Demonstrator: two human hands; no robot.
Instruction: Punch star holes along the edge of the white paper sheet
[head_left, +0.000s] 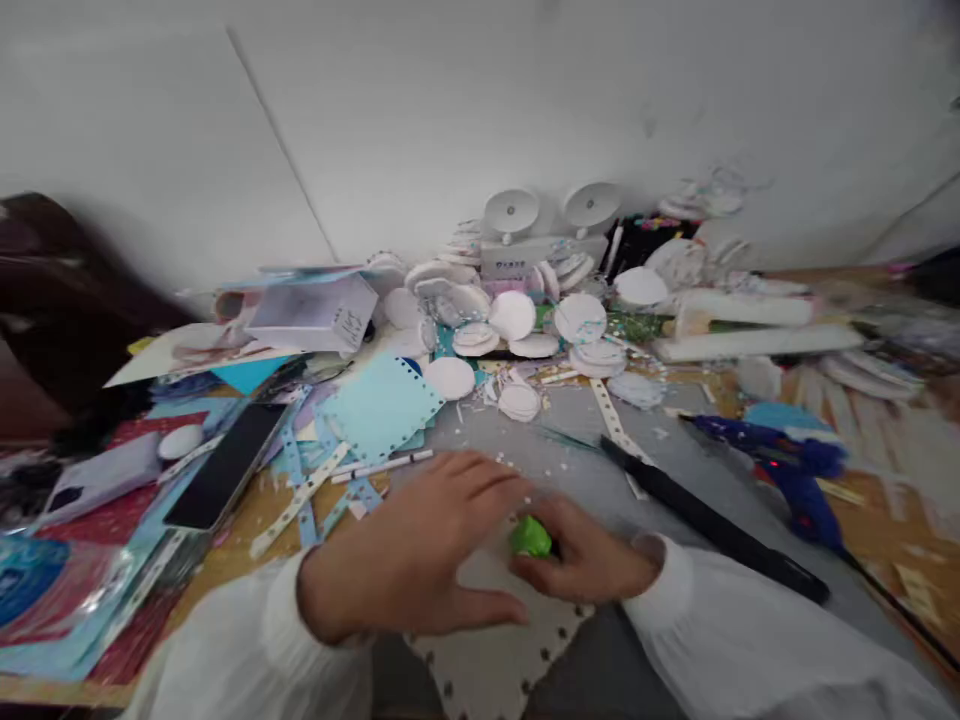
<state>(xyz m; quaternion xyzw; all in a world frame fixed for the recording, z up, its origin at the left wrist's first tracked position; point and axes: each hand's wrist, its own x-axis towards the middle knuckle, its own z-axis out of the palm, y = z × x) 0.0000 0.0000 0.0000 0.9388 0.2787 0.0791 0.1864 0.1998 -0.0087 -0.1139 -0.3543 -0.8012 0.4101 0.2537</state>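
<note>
Here, the left hand [439, 535] was spread over the near pale sheet [487, 660], while the right hand [596, 555] pinched a green lump [530, 537].

Pale wall [420, 120] at 12 o'clock, thin seam [283, 146] at 11. Wood-toned tabletop [241, 530] at 8. Soft greyish light.

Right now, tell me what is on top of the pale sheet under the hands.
Over the pale sheet are the spread left hand and the right hand, which holds a green piece. Anything beneath the palms and fingers is covered and cannot be seen.
</note>
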